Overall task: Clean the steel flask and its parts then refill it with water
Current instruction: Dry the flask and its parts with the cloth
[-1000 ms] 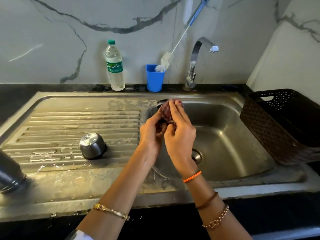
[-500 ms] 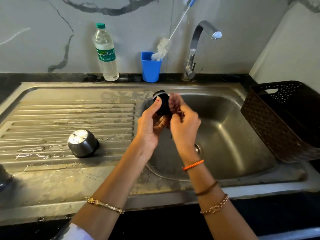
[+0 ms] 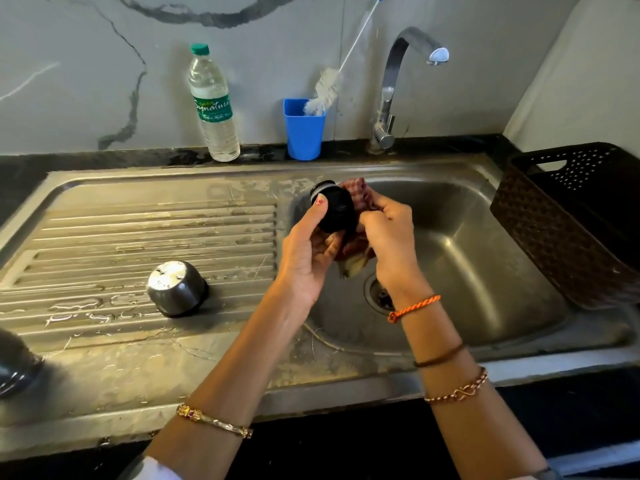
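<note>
Black plastic flask stopper [image 3: 334, 209], round with a pale ring near its top, sits over the left edge of the steel sink basin [image 3: 485, 271], held between both hands. The left hand [image 3: 308, 247] has its grip curled around the stopper, thumb pressed against the side. The right hand [image 3: 388, 233] pinches a reddish checked scrubbing cloth [image 3: 353, 192] bunched against the stopper's far side and underneath it. A second ago the cloth wrapped over the stopper and hid it; now the black body shows clearly, turned toward the camera, so the scrubbing seems to have shifted to another face of the part. That suggests this piece is nearly done and a rinse comes next, though the curved chrome tap [image 3: 408, 64] is not running.

On the ribbed steel draining board [image 3: 138, 237] to the left, a rounded steel flask cup [image 3: 176, 289] rests upside down among water streaks. At the far left edge, a dull steel cylinder, probably the flask body [image 3: 14, 362], is only partly visible. Along the back of the dark bench [image 3: 104, 161] stand a clear plastic water bottle with a green cap [image 3: 213, 105] and a blue plastic tumbler [image 3: 304, 129] holding a white bottle brush [image 3: 323, 91]. A dark brown woven plastic basket [image 3: 571, 220] sits at the right.
</note>
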